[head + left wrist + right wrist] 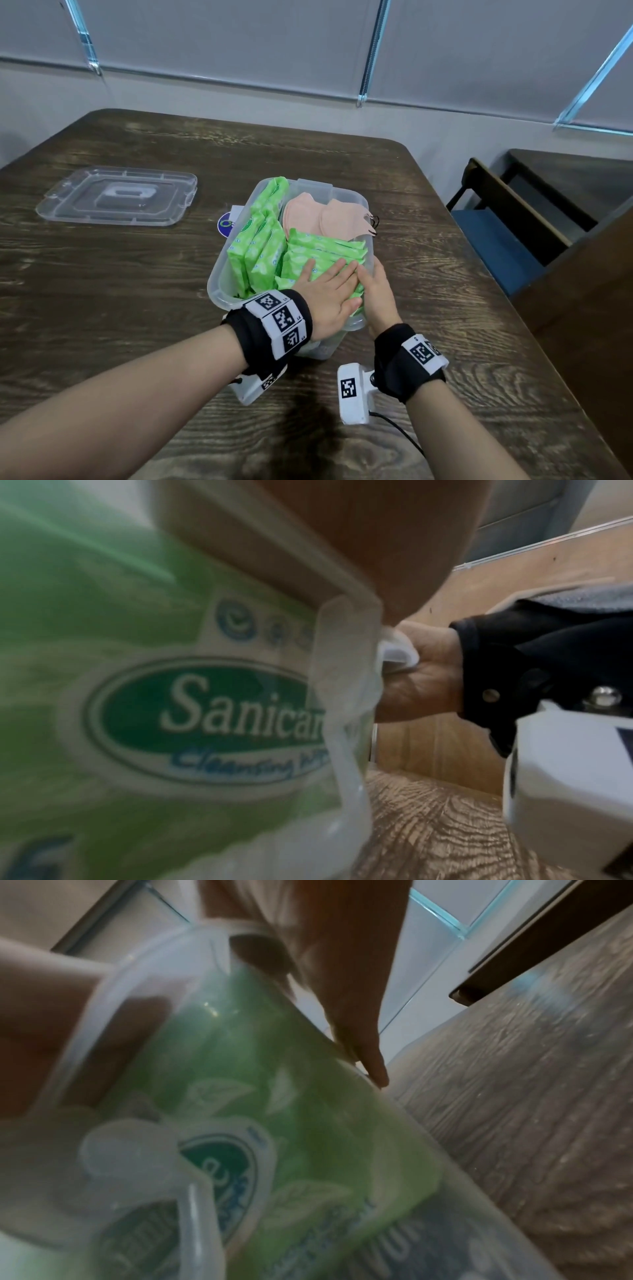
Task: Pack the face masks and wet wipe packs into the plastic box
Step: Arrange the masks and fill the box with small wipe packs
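Note:
A clear plastic box stands mid-table. Green wet wipe packs stand on edge along its left side, and more packs lie stacked at its near right. Pink face masks lie at the far right of the box. My left hand presses flat, fingers straight, on the near stack. My right hand rests at the box's right rim. Its straight fingers lie down the outer wall. The left wrist view shows a pack's label through the box corner.
The clear lid lies flat at the far left of the dark wooden table. A small blue and white item peeks out beside the box's left wall. A chair with a blue seat and another table stand at the right.

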Action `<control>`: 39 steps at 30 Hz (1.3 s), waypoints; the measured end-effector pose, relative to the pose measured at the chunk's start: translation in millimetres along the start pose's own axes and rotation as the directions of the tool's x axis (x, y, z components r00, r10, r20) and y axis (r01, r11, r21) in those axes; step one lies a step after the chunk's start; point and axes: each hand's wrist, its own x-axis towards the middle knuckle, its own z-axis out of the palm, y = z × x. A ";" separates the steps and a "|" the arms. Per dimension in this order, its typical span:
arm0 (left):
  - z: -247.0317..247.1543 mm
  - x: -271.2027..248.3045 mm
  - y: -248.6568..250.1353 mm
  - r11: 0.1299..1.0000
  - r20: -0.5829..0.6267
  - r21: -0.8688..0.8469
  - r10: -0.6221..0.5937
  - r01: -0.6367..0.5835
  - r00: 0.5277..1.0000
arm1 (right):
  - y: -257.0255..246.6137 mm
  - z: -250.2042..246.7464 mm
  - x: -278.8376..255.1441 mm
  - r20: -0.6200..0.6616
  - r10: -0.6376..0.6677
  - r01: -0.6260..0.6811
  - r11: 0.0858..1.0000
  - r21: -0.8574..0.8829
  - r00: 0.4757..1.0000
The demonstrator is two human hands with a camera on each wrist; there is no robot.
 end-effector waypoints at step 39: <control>-56.9 -7.7 -80.8 0.908 0.032 0.092 -0.413 0.409 0.910 | -16.8 -0.2 8.1 -0.003 0.108 -0.107 0.985 -0.139 0.994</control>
